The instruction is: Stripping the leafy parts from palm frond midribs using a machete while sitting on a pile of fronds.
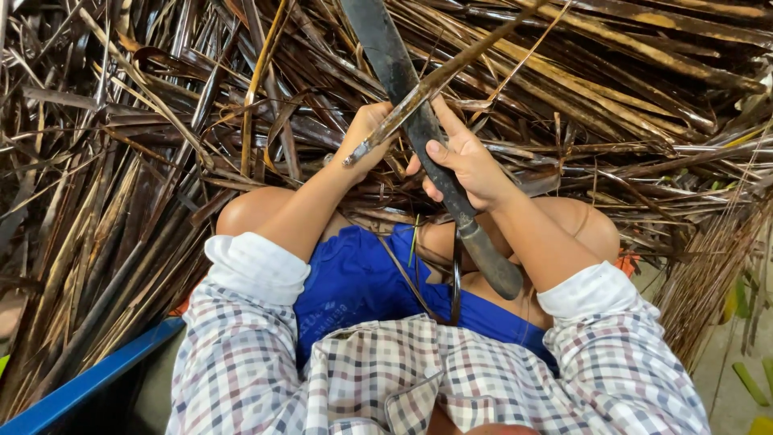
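Left hand (366, 137) closed on a dry leaf stalk (435, 80); right hand (467, 165) closed on the knife (419, 129), blade crossing the stalk. Stalk lies above the knees, over the leaf pile (121, 201). Looks early: most of the pile seems unstripped.

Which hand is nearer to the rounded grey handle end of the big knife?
The right hand. It grips the knife on the blade, just above the handle. The left hand is farther up and to the side, holding a thin leaf rib.
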